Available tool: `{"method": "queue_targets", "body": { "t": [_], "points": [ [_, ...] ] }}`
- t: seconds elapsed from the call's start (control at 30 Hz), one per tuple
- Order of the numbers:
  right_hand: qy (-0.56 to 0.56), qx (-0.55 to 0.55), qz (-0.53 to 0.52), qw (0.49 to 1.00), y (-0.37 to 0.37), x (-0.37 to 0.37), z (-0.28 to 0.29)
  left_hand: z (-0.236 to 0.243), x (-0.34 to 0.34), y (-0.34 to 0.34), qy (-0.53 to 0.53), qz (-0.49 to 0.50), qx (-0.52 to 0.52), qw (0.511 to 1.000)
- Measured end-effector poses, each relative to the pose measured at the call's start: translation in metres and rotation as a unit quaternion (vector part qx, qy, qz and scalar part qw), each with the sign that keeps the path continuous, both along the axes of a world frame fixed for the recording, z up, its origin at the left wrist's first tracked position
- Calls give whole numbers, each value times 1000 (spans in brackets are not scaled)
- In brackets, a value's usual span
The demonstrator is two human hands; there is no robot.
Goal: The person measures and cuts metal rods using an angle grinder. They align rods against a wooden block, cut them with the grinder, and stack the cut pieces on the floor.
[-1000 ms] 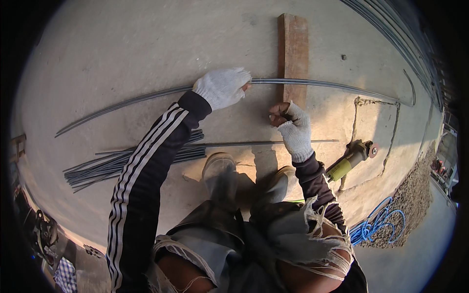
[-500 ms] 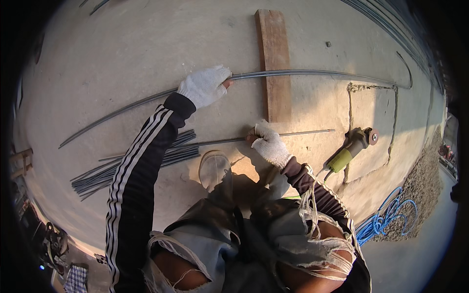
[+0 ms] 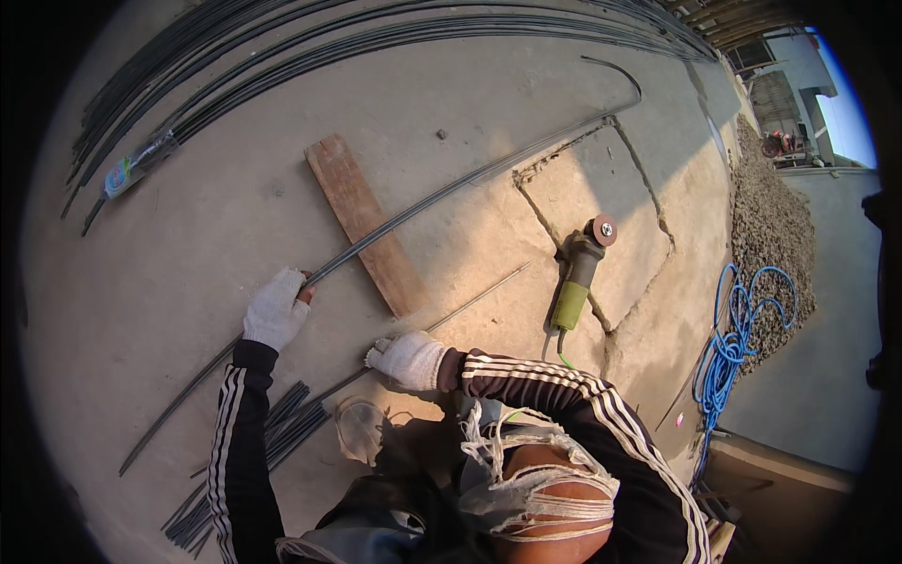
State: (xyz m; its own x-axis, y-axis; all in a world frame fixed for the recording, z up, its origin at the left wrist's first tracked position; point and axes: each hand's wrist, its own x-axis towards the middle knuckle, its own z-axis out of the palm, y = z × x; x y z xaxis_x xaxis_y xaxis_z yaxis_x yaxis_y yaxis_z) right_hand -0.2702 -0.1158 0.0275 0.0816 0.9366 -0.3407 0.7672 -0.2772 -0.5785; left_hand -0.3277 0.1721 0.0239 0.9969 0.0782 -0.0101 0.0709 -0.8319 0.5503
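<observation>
My left hand [image 3: 277, 312], in a white knit glove, is closed around a few long thin steel rods [image 3: 432, 199]. They lie across a wooden plank [image 3: 349, 197], and one far end bends back in a hook. Nearer me, my gloved right hand [image 3: 409, 360] is closed on a single shorter steel rod [image 3: 479, 296], which points up and right past the plank's near end. A bundle of short cut rods [image 3: 291, 423] lies beside my left forearm. To the right, an angle grinder [image 3: 575, 282] with a green body and round disc rests on the floor, its disc facing away from me.
Many long steel rods [image 3: 395, 33] run along the far side, with a plastic bottle [image 3: 136, 169] over some ends. Grooves outline a square [image 3: 611, 202] in the concrete floor beside the grinder. A coiled blue hose [image 3: 723, 362] and a gravel pile [image 3: 770, 216] are at right.
My view has turned to the right, bringing the far rods and gravel pile more into sight. Both hands keep their hold on the rods.
</observation>
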Motion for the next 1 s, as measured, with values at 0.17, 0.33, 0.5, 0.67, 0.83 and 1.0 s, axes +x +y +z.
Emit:
{"method": "queue_targets", "body": {
  "t": [0.17,0.33,0.5,0.67,0.83,1.0],
  "points": [
    [-36,61,15,997,-10,7,15,29,-7,-3,-96,7,81,992],
    [-86,77,75,990,-28,38,55,84,-43,-17,-32,8,-8,999],
    [-143,82,65,984,-54,95,92,122,-78,-37,165,-8,-198,966],
    [-209,25,38,977,-94,181,97,117,-87,-32,208,-61,-224,950],
    [-327,37,-50,943,-151,268,90,95,-81,-38,176,16,-145,974],
    [-385,-13,-69,920,-170,310,83,70,-22,-87,70,27,-22,997]
  ]
}}
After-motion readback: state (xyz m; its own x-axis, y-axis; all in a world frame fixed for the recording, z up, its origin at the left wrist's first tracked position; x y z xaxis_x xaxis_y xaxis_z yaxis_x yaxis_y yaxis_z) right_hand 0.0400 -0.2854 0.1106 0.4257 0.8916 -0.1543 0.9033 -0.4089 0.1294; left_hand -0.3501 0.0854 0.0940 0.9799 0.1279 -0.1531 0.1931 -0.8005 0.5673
